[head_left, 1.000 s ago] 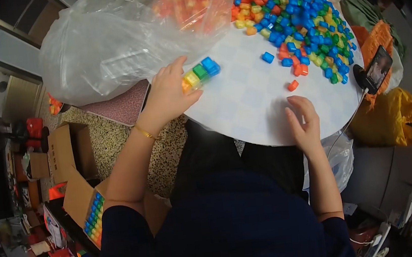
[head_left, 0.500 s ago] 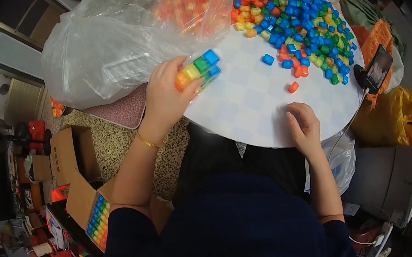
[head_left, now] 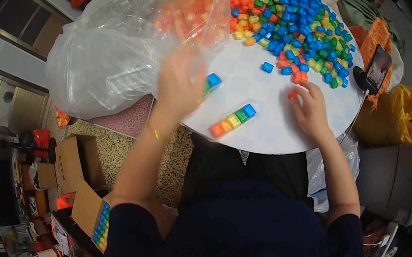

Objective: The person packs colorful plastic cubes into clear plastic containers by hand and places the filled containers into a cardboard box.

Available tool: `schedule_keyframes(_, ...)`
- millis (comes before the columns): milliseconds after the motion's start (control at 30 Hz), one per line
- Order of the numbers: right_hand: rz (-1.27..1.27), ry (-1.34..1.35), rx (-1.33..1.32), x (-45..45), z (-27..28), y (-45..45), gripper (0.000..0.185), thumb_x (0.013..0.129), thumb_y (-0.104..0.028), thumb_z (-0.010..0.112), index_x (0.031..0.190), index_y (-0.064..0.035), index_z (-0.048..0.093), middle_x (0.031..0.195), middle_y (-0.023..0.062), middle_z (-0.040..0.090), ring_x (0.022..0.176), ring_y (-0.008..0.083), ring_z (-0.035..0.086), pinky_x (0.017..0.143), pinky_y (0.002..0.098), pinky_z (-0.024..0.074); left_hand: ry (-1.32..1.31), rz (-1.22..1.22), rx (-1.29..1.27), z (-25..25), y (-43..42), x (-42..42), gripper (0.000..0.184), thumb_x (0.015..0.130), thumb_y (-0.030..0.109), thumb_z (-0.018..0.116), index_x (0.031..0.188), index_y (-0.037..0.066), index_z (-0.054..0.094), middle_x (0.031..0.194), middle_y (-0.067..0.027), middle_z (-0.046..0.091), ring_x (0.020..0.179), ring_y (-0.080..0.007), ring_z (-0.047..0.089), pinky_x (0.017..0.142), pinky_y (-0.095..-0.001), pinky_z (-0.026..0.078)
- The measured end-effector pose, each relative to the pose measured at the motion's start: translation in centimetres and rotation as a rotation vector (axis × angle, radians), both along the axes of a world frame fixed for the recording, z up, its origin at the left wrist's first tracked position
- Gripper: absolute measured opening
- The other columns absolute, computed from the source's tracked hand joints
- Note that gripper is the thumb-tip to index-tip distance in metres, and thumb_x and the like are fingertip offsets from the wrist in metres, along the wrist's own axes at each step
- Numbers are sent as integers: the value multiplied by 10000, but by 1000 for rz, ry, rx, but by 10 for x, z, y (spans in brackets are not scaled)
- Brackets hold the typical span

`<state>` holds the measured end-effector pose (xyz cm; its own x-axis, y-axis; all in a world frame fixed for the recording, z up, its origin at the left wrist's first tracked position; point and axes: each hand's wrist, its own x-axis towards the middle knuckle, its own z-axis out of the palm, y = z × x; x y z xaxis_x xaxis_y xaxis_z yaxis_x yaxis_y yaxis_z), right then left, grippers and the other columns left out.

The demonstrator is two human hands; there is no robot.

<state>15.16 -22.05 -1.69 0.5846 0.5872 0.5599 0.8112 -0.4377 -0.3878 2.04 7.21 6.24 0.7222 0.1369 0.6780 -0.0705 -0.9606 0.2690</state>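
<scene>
Red-to-blue block strip between hands

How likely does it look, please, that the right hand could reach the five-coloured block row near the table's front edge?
Probably yes: only bare tabletop shows between the right hand and the five-coloured block row, and nothing seems to block it, though that hand is by a red block.

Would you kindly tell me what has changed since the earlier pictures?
A five-block strip now lies free at the near side of the table, where none lay before. The left hand, blurred, has moved slightly forward; another strip shows partly beside it. The right hand has moved forward to a loose red block. The phone stayed put.
</scene>
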Motion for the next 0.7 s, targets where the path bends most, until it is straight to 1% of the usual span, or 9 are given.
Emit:
schedule_keyframes(133,-21,-236,-134,40,-15,28,195,780,-34,642,974,-46,636,1143,154,565,1101,336,507,934,413,401,194,154,25,-13,96,84,380,782,213,667,1104,24,598,1048,-199,621,973,-329,599,858,-395,472)
schedule_keyframes(200,-72,-217,-88,41,-6,28,181,785,-34,633,966,-44,638,1146,148,566,1100,331,510,933,413,402,695,310,-37,-24,108,101,448,762,252,687,1138,31,588,1060,-195,625,949,-338,612,821,-405,488)
schedule_keyframes(233,-117,-191,-47,42,-3,25,168,790,-35,625,957,-42,640,1149,142,566,1098,326,513,931,412,402,694,298,-37,-23,111,100,448,762,252,687,1138,31,588,1060,-195,625,949,-338,612,821,-405,488)
schedule_keyframes(300,-132,-127,-2,51,-2,0,154,800,-37,618,953,-33,637,1125,138,576,1077,318,528,915,398,412,378,102,19,-19,121,93,527,734,303,722,1172,49,575,1037,-180,640,907,-322,629,788,-398,501)
schedule_keyframes(433,-265,86,119,72,-9,-32,141,819,-40,612,954,-1,622,1030,135,601,997,293,574,856,350,441,233,305,-102,0,122,80,544,728,311,743,1172,48,571,983,-155,647,861,-290,635,763,-372,507)
schedule_keyframes(500,-207,-20,178,70,-4,-25,137,823,-37,613,950,15,613,958,137,607,890,269,603,788,321,464,186,372,-161,18,107,73,507,739,273,735,1159,41,573,984,-150,650,879,-296,633,771,-375,506)
schedule_keyframes(567,-88,221,168,59,5,-13,125,830,-29,598,945,18,609,939,129,607,821,246,609,750,312,473,-209,111,-451,30,85,57,476,728,192,742,1151,45,580,942,-90,641,808,-222,619,723,-335,501)
schedule_keyframes(633,-93,169,192,60,5,-6,108,828,-16,595,929,20,612,887,120,609,760,224,608,701,288,477,43,-51,-348,32,10,25,495,715,158,745,1167,48,578,926,-52,631,786,-180,596,718,-310,491)
schedule_keyframes(700,-183,272,179,67,0,2,105,825,-66,615,907,-7,643,870,121,626,821,243,606,731,344,463,288,-378,-237,3,-69,-10,499,740,232,727,1181,52,574,1085,-131,597,1009,-268,567,854,-373,468)
